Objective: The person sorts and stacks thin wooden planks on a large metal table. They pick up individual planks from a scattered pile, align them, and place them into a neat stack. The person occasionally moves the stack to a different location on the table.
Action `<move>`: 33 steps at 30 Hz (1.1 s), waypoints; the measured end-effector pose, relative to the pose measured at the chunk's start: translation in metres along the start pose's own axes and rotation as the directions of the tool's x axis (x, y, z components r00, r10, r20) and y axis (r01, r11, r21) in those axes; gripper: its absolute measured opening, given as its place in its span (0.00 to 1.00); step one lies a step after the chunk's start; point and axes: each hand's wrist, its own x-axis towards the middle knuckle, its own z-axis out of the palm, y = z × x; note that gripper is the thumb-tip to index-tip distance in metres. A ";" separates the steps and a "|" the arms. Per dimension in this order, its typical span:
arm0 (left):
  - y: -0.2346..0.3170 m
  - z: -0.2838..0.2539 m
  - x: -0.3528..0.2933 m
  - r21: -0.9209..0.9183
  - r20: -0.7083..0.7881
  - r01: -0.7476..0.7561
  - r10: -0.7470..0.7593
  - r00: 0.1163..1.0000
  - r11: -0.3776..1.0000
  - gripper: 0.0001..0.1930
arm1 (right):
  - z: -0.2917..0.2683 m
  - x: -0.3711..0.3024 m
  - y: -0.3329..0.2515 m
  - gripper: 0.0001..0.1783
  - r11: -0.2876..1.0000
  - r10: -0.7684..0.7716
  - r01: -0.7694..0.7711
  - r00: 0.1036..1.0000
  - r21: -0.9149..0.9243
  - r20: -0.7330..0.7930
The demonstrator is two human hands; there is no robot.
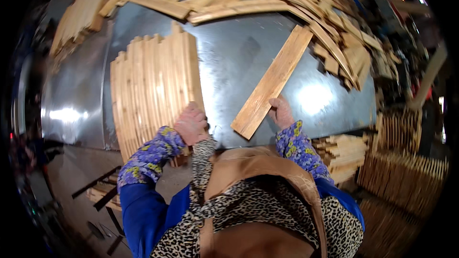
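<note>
The right hand (282,113) is clamped on a flat brown wooden board (273,82) on or just above the grey metal worktop (229,57), while the left hand (192,123), its grip unclear, touches the pale wooden slat row (153,86), whose near-edge overhang could let a nudge spill slats.

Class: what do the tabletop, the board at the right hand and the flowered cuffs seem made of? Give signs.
Tabletop: probably smooth sheet metal, grey with bright glare.
Board: wood, apparently unpainted, with tan grain showing.
Cuffs: likely printed fabric, softly creased; fibre unclear.
</note>
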 end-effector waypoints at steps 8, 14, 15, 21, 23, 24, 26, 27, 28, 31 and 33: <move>0.044 -0.065 0.063 -0.626 0.193 0.742 -0.874 0.447 0.241 0.64 | 0.151 0.066 0.010 0.31 0.903 0.256 -0.060 0.870 -0.425 0.422; -0.130 -0.144 0.048 -0.457 -0.052 0.879 -0.991 0.127 0.137 0.57 | 0.241 0.272 -0.037 0.46 0.325 0.143 0.343 0.904 -0.882 0.404; -0.173 -0.148 0.033 -0.434 -0.122 0.889 -0.987 0.100 0.144 0.58 | 0.277 0.299 -0.045 0.53 0.233 0.078 0.376 0.912 -0.897 0.403; -0.405 -0.220 0.035 -0.213 -0.293 0.975 -0.956 -0.002 0.063 0.53 | 0.410 0.458 -0.040 0.59 -0.253 0.101 0.515 0.856 -0.819 0.507; -0.474 -0.244 0.037 0.098 -0.542 0.993 -0.833 0.109 0.067 0.48 | 0.423 0.472 -0.024 0.59 -0.353 0.124 0.512 0.855 -0.783 0.503; -0.514 -0.241 0.030 0.160 -0.728 0.984 -0.664 0.169 0.075 0.49 | 0.430 0.476 -0.023 0.57 -0.353 0.145 0.493 0.868 -0.795 0.474; -0.525 -0.273 0.087 -0.181 -0.546 0.972 -0.837 0.031 0.153 0.46 | 0.422 0.481 -0.025 0.54 -0.315 0.155 0.458 0.889 -0.831 0.431; -0.550 -0.251 0.107 -0.169 -0.543 0.952 -0.830 0.126 0.255 0.45 | 0.418 0.481 -0.027 0.52 -0.300 0.163 0.451 0.892 -0.841 0.421; -0.569 -0.228 0.133 -0.156 -0.544 0.917 -0.807 0.231 0.367 0.45 | 0.411 0.481 -0.027 0.48 -0.326 0.111 0.431 0.901 -0.841 0.419; -0.517 -0.195 0.250 0.016 -0.299 0.829 -0.789 0.537 0.559 0.45 | 0.387 0.479 -0.046 0.44 -0.353 0.129 0.392 0.920 -0.850 0.370; -0.529 -0.179 0.283 -0.040 -0.087 0.925 -0.924 0.372 0.377 0.46 | 0.382 0.479 -0.040 0.41 -0.380 0.142 0.346 0.938 -0.858 0.316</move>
